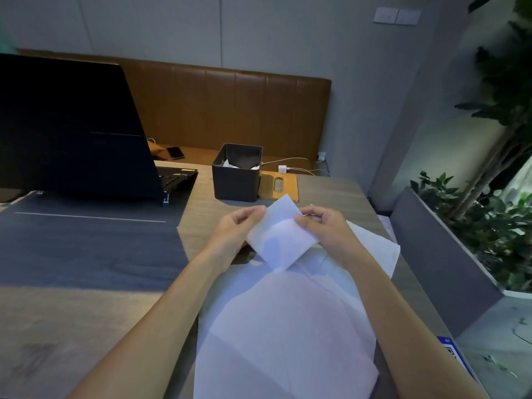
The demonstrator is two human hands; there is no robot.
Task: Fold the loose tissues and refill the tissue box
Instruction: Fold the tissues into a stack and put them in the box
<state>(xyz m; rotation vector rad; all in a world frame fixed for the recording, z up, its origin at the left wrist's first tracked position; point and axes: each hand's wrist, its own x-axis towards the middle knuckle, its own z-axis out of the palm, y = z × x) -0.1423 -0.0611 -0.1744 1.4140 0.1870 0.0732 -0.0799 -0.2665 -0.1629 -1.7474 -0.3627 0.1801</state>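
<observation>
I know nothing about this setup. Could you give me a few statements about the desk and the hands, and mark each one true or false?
1. Both hands are holding one folded tissue. True: the left hand and the right hand pinch the folded tissue above the table.
2. The dark tissue box has its lid on. False: the tissue box is open, and the wooden lid lies beside it.
3. The box is empty. False: some white tissue shows inside.
4. More loose tissues lie spread on the table between the forearms. True.
5. The laptop is to the right of the box. False: the laptop is to its left.
</observation>
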